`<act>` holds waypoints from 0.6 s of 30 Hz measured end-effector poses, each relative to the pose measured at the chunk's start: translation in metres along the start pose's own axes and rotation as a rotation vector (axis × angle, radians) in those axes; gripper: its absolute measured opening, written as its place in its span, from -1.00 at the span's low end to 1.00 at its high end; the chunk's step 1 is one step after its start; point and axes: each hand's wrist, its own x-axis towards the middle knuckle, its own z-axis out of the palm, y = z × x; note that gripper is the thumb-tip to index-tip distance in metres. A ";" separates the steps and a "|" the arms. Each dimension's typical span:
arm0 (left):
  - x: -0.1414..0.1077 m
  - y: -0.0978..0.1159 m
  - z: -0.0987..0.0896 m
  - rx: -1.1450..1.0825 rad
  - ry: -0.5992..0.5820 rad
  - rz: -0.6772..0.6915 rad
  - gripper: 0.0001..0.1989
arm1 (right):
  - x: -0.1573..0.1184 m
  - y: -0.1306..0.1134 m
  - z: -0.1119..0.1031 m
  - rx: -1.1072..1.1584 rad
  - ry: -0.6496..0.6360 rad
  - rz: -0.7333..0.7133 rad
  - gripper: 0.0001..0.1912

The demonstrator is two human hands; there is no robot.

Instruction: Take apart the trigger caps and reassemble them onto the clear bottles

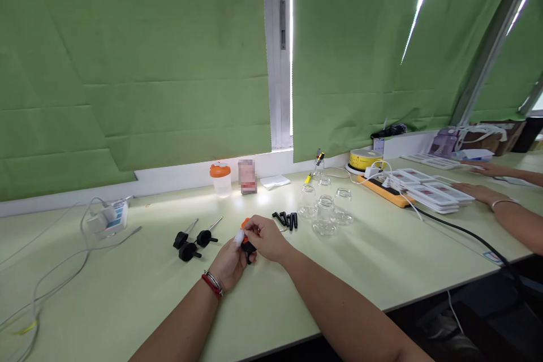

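My left hand (232, 263), with a white wrap on its thumb, grips a small black and orange piece (249, 247), mostly covered by fingers. The fingers of my right hand (268, 238) are closed on the same piece from above. To the left lie three black caps (188, 251) with side stubs, and thin metal tubes stick out of at least two. Just right of my hands is a cluster of several short black tube-like parts (287, 219). Several clear glass bottles (326, 218) with threaded necks stand farther right.
At the back are an orange-lidded cup (221, 181), a blurred pink box (248, 176) and white paper (275, 181). Cables and a power strip (113, 220) lie left. An orange power strip (384, 191), stacked white trays (432, 195) and another person's hands (479, 193) are right.
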 end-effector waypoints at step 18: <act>0.000 0.006 0.002 -0.089 0.016 -0.002 -0.78 | -0.004 -0.003 -0.008 -0.363 -0.130 -0.309 -0.82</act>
